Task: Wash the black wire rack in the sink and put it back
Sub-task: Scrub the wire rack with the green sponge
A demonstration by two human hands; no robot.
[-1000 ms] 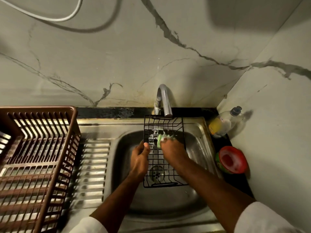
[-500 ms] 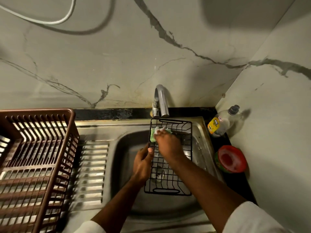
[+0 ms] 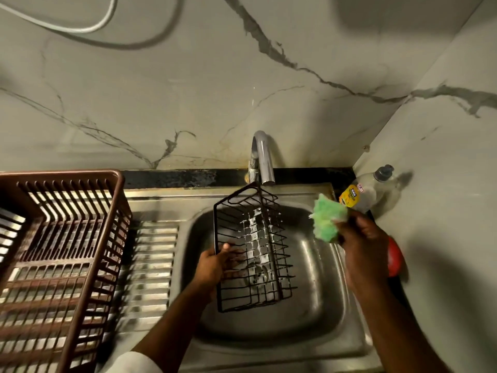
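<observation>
The black wire rack [image 3: 258,254] hangs tilted over the steel sink [image 3: 317,327], its far end just under the tap [image 3: 265,160]. My left hand [image 3: 215,267] grips the rack's left edge, fingers reaching through the wires. My right hand [image 3: 363,251] is off to the right of the rack, over the sink's right rim, and holds a green soapy sponge [image 3: 326,224] apart from the rack. Wet foam shines on the rack's wires.
A brown slatted plastic dish basket [image 3: 61,254] stands on the ribbed drainboard [image 3: 150,267] at the left. A dish-soap bottle [image 3: 363,192] leans in the back right corner, with a red and green tub [image 3: 395,258] in front of it. Marble walls close the back and right.
My right hand has lifted the sponge off the rack and swung it to the right. My left hand has tilted the rack so that its right side drops.
</observation>
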